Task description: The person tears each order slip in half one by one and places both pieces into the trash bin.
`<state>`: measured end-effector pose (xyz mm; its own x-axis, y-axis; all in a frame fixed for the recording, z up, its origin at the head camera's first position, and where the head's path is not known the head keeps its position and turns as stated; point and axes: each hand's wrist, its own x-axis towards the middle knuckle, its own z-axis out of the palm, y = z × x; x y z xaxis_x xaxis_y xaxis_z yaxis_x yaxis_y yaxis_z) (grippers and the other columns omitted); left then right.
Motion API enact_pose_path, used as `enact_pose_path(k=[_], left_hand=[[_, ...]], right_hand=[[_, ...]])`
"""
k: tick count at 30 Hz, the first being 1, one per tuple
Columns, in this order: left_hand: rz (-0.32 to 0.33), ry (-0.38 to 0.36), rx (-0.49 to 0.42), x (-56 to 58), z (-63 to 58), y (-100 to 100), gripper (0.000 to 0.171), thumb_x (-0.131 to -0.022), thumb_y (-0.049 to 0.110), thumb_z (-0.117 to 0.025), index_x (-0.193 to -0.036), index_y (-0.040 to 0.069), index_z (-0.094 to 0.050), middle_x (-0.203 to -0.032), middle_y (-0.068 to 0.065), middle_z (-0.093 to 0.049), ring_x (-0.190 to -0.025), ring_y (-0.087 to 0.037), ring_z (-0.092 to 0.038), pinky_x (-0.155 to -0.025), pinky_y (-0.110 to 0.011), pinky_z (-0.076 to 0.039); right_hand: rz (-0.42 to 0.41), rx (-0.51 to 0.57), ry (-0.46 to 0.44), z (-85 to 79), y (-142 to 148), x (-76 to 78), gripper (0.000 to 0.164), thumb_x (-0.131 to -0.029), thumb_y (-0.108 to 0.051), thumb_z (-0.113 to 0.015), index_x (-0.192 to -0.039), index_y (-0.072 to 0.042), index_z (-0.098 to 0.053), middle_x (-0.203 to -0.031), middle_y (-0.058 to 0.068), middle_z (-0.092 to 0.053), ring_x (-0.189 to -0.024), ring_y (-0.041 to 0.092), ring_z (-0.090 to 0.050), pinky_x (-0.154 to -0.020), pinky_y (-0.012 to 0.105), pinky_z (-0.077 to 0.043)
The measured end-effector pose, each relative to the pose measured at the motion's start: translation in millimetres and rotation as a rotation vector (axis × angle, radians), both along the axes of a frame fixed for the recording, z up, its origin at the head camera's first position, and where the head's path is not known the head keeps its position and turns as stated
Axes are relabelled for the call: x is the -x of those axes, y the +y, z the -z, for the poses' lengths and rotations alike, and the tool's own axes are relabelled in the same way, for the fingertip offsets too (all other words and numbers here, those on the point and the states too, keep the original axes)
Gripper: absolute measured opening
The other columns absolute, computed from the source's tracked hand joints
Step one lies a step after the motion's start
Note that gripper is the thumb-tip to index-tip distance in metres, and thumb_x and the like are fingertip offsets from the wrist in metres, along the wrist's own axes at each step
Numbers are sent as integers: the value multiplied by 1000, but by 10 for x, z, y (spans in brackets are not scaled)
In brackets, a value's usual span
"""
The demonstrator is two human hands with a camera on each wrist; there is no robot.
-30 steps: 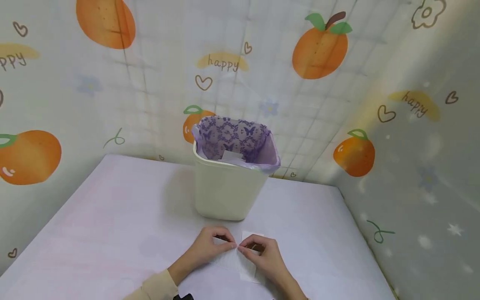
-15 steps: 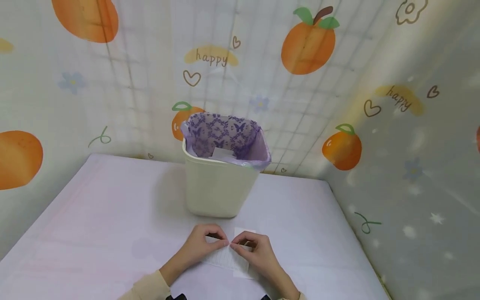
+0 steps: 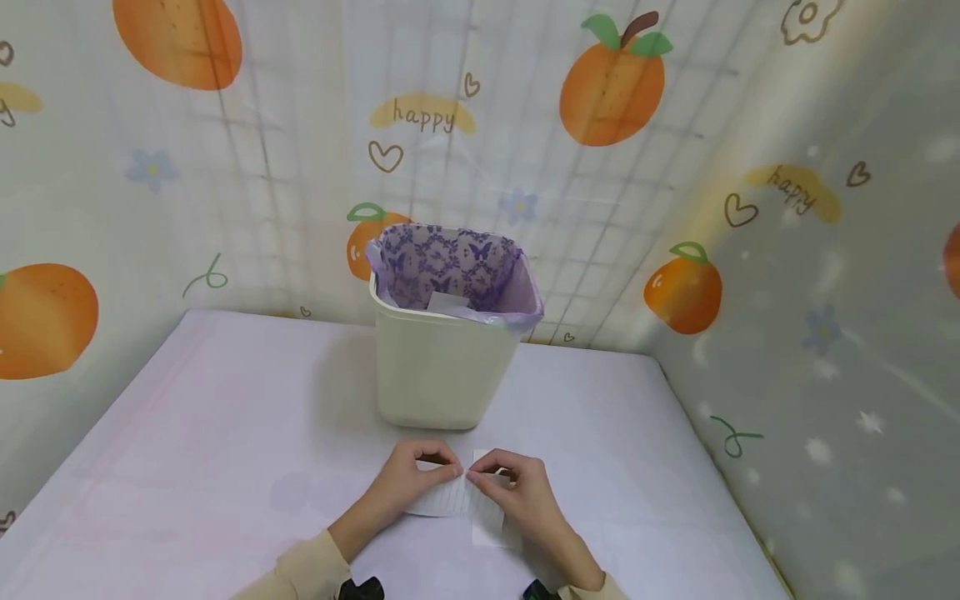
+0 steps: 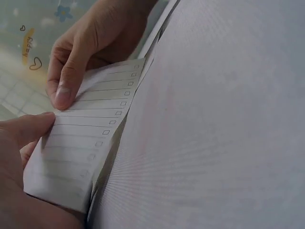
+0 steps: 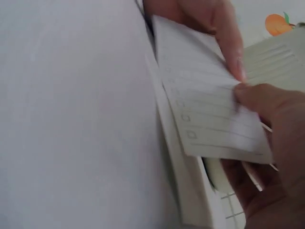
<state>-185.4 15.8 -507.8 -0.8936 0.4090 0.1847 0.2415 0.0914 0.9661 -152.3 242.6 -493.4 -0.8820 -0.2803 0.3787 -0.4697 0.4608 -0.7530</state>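
The left hand (image 3: 411, 481) and right hand (image 3: 527, 493), thumb tips nearly meeting, both pinch the far edge of a lined checkbox sheet (image 4: 95, 129) above the pale tabletop (image 3: 225, 417), before the cream wastebasket (image 3: 446, 371).

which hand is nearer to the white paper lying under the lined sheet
Right. In the head view, the right hand overlaps the right edge of the white paper, while the left hand is off to its left.
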Motion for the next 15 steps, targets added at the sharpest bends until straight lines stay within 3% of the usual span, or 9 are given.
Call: enact_pose_path(k=[5, 10, 15], left_hand=[[-11, -89, -11, 5, -39, 6, 9, -91, 23, -83, -95, 16, -80, -94, 5, -77, -100, -10, -66, -100, -32, -44], [-13, -54, 0, 23, -133, 6, 8, -93, 23, -82, -95, 16, -80, -94, 4, -77, -100, -11, -65, -100, -32, -43], [-35, 14, 41, 30, -354, -5, 5, -93, 21, -81, -96, 17, -81, -96, 4, -78, -102, -10, -66, -102, -35, -44]], right_hand=[[-11, -36, 87, -65, -7, 15, 9, -96, -19, -80, -94, -27, -77, -89, -14, -78, -85, 4, -72, -75, 30, -59], [-12, -40, 145, -171, -13, 27, 9, -95, -16, -80, -92, -25, -77, -88, -13, -78, -83, 4, -72, -73, 30, -59], [-19, -60, 208, -347, -32, 37, 9, -96, -14, -79, -93, -23, -77, -87, -12, -77, -81, 4, -70, -73, 30, -59]])
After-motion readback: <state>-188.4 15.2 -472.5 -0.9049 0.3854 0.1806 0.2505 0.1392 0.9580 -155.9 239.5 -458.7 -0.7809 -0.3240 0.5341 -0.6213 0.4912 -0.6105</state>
